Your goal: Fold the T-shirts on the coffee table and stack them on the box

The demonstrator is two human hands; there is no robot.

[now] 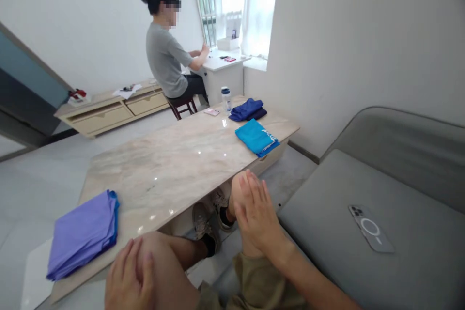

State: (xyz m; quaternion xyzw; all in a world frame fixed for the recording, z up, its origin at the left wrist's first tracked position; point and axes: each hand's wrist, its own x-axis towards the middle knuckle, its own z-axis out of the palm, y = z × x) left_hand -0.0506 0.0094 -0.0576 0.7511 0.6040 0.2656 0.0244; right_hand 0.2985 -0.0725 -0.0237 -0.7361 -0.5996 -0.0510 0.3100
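Head view: my open left hand point(129, 276), empty on my knee point(156, 252), is nearer the folded purple cloth point(83, 235), ahead-left; my right hand point(256, 210) seems empty too.

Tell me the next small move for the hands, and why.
Probably lift the left hand off the knee and reach for the folded purple cloth. It lies at the near end of the stone table, closest to that hand, while the right hand rests with nothing in it, farther from the cloth.
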